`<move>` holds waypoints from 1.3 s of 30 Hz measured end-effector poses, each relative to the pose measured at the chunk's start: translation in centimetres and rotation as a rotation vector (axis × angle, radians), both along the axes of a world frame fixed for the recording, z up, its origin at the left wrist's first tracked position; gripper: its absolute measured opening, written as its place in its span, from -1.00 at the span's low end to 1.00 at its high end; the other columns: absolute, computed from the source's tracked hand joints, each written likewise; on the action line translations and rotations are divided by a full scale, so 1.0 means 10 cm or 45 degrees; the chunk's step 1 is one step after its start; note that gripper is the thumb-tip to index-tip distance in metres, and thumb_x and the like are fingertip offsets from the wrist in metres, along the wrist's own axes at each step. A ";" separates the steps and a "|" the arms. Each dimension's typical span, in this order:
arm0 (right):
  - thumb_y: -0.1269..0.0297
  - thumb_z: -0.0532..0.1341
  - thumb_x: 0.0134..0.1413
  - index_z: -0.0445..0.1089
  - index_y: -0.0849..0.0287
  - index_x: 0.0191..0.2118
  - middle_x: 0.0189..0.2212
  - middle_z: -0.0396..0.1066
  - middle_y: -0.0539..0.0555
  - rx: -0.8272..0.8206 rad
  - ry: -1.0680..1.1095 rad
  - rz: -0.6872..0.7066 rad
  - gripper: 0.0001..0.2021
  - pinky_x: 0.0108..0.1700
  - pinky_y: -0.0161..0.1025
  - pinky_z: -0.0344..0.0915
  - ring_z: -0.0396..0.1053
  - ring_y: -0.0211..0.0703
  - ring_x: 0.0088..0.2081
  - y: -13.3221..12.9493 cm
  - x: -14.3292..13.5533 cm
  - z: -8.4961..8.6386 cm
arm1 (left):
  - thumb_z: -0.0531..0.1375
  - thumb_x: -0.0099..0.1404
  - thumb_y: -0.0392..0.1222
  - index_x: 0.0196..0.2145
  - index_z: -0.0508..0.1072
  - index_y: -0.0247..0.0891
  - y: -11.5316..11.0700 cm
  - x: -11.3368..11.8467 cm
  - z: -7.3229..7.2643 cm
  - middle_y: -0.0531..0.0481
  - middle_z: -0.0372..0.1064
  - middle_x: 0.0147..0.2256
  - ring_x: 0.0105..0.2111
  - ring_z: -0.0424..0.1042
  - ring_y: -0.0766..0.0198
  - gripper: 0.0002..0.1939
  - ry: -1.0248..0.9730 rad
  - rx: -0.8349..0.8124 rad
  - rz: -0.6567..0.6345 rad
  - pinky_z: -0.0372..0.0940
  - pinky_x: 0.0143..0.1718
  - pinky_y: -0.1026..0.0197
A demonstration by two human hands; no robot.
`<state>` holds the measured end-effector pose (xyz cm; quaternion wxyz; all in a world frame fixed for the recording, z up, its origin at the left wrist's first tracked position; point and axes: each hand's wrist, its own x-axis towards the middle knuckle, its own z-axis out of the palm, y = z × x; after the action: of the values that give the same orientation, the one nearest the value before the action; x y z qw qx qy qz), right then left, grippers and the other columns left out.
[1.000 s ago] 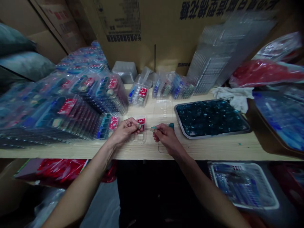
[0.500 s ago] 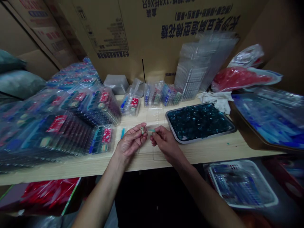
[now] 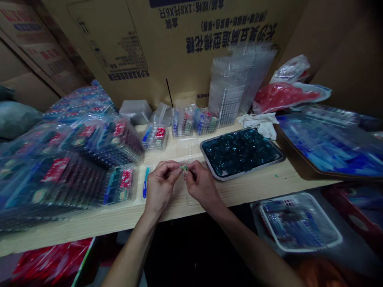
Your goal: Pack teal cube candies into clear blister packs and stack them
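Note:
My left hand and my right hand meet above the table's front part, fingertips nearly touching. Pinched between them is a small pale green piece, too small and blurred to name. Both hands have thumb and index finger closed on it. Under and behind the fingers lies a clear plastic tray, partly hidden. A slim blue pen-like tool lies to the left of my left hand. To the right of my right hand stands a shallow tray full of dark teal glossy pieces.
Stacks of filled clear packs crowd the left side. At the back are a filled pack and tall stacked empty clear trays. A white cloth, a bag of red material and a box of blue items stand right.
My hands have come together; before, they were apart, the left palm turned up with a pale piece and the right pinching a teal-green piece. The left hand has turned over. The view has shifted slightly.

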<state>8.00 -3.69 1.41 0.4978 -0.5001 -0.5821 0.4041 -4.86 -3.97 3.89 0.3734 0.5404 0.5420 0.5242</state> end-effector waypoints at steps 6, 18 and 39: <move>0.28 0.08 0.14 0.30 0.07 -0.31 -0.48 0.35 -0.03 0.036 0.121 0.137 -0.92 -0.34 -0.25 0.22 0.33 -0.17 -0.44 0.03 0.00 0.00 | 0.47 -0.06 -0.26 -0.28 0.57 -0.30 0.12 -0.07 -0.09 0.03 0.53 -0.39 -0.42 0.48 0.41 -0.67 -0.666 -0.365 -0.023 0.38 -0.32 0.40; 0.39 0.01 0.21 0.36 0.21 -0.08 -0.25 0.43 0.19 0.391 -0.290 -0.082 -0.75 -0.13 -0.16 0.29 0.37 -0.05 -0.21 -0.04 -0.02 0.09 | 0.21 0.18 -0.56 -0.26 0.56 -0.32 0.16 -0.01 -0.31 0.00 0.56 -0.31 -0.39 0.53 0.47 -0.75 -1.314 -0.637 -0.085 0.41 -0.30 0.56; 0.54 0.00 0.17 0.24 0.17 0.26 -0.13 0.33 0.17 0.555 -0.169 0.120 -0.46 -0.02 -0.13 0.38 0.35 -0.11 -0.06 -0.15 0.03 -0.13 | -0.01 0.35 -0.50 -0.36 0.50 -0.42 0.09 0.03 -0.22 -0.07 0.51 -0.44 -0.50 0.48 0.48 -0.71 -1.571 -0.640 0.088 0.38 -0.44 0.56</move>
<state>8.26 -5.15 0.15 0.5351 -0.3786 -0.7099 0.2579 -4.57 -3.07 1.71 0.7127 0.0202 0.3515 0.6067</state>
